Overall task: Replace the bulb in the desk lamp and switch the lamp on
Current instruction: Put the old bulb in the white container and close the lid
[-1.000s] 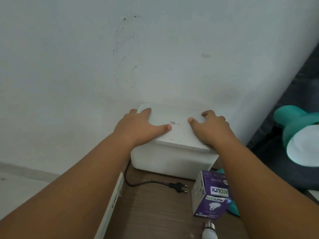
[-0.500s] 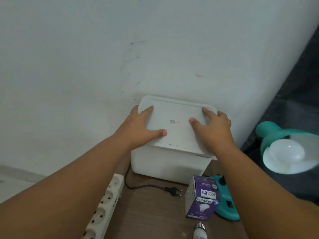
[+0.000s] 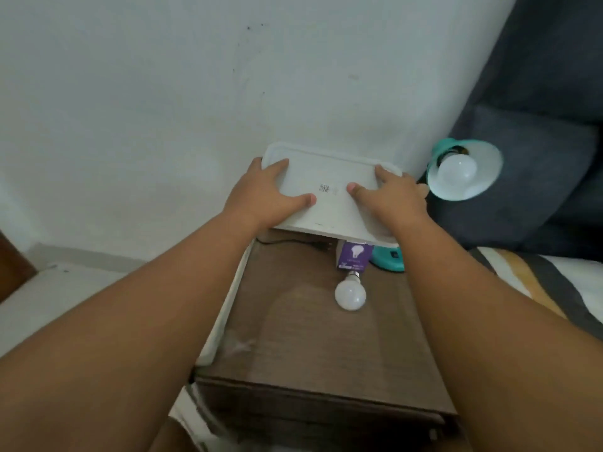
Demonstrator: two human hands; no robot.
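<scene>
While both hands press flat on the white rectangular plastic storage box (image 3: 329, 187) at the far end of the brown wooden bedside table (image 3: 319, 340), nothing is pinched between the fingers. Left hand (image 3: 261, 194): palm down on the left side of the lid, fingers splayed, thumb pointing inward toward the small printed code at lid centre. Right hand (image 3: 391, 197): palm down on the right side, fingers reaching the far right corner. Whether the fingers curl under the lid edge cannot be told.

Loose white pear-shaped light bulb (image 3: 350, 293) lies on its side on the tabletop, metal base pointing toward the purple cardboard bulb carton (image 3: 354, 256) just beyond it. Teal desk lamp: base (image 3: 388, 259) sits right of the carton, partly under the box edge; teal shade (image 3: 466, 171) is tipped toward the camera with a white bulb (image 3: 456, 169) seated inside, unlit. Black cord with plug (image 3: 293, 243) runs along the table beneath the box. White power strip (image 3: 228, 305) lies along the table's left edge.
</scene>
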